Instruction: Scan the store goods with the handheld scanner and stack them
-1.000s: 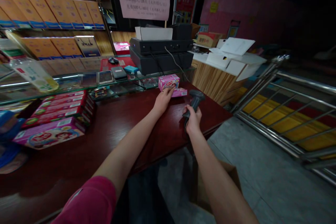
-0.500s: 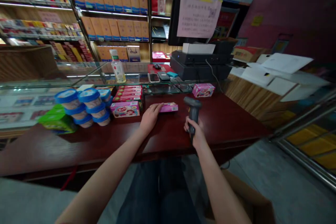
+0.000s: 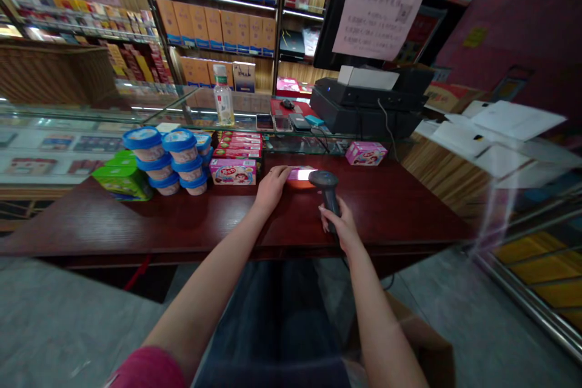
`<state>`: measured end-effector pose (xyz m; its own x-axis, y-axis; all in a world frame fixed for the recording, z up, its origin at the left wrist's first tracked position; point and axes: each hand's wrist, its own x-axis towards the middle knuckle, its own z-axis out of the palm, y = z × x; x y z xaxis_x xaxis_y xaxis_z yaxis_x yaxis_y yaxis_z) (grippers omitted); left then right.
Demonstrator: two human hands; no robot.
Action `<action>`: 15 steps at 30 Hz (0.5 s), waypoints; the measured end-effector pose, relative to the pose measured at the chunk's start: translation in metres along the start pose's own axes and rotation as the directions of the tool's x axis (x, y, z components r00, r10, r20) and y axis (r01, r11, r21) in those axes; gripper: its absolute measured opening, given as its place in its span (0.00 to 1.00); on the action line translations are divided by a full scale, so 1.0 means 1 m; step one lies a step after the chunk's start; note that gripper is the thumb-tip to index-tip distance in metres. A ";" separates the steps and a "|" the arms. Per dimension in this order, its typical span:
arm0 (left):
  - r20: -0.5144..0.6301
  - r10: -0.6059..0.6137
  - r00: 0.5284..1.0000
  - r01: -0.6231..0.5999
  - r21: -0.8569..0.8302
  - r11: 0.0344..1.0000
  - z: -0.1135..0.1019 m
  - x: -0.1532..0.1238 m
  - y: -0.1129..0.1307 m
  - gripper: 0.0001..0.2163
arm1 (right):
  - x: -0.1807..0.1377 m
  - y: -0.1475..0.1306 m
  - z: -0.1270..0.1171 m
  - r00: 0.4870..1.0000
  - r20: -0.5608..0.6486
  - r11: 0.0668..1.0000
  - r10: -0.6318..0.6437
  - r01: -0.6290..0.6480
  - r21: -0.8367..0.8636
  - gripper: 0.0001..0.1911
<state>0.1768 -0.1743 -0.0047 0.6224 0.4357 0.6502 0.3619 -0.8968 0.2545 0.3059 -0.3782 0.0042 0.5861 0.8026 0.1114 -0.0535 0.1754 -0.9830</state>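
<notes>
My right hand point(image 3: 339, 221) is wrapped round the handle of a dark barcode scanner point(image 3: 324, 180), its head turned left. Light from the scanner falls bright on the end of a small pink box point(image 3: 294, 174) lying on the dark red counter point(image 3: 236, 221). My left hand point(image 3: 271, 187) grips the other end of that box, fingers closed over it. Just left of this hand stands a pink-and-white box point(image 3: 233, 171), with several red boxes point(image 3: 239, 144) lined up behind it. Another pink box point(image 3: 366, 153) sits alone farther right.
Blue-lidded tubs point(image 3: 182, 160) are stacked at the left beside a green pack point(image 3: 122, 176). A bottle point(image 3: 223, 97) stands on the glass case behind. A monitor with a paper sheet point(image 3: 377, 18) rises above a black cash drawer point(image 3: 364, 109). An open carton point(image 3: 421, 339) is on the floor.
The scanner has come closer to the small pink box, and its light now shines on the box's end. My left hand stays on the box. The camera view has shifted.
</notes>
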 end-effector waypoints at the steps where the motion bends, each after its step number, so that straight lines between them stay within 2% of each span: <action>1: -0.001 0.002 1.000 -0.002 -0.004 1.000 0.000 0.000 0.000 0.22 | -0.001 -0.001 0.000 1.000 0.004 1.000 -0.002 0.002 0.008 0.29; 5: -0.024 0.027 0.999 -0.028 -0.045 0.999 0.001 0.000 -0.002 0.24 | 0.000 -0.002 -0.004 1.000 0.005 0.998 -0.013 0.012 0.068 0.24; 9: -0.035 0.074 0.997 -0.077 -0.124 0.989 -0.008 -0.006 0.001 0.23 | 0.006 -0.002 -0.008 0.992 -0.123 0.973 -0.028 0.055 0.225 0.19; 12: -0.004 0.134 0.991 -0.132 -0.180 0.975 -0.028 -0.019 0.001 0.21 | 0.011 -0.004 -0.009 0.976 -0.219 0.946 -0.006 0.077 0.315 0.20; 15: 0.036 0.221 0.975 -0.205 -0.248 0.947 -0.058 -0.036 -0.006 0.21 | 0.015 -0.005 -0.008 0.970 -0.244 0.942 0.012 0.071 0.327 0.19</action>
<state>0.1118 -0.1895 0.0119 0.7116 0.2296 0.6640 0.0430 -0.9575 0.2851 0.3210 -0.3717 0.0092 0.7650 0.6411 0.0610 -0.2733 0.4089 -0.8707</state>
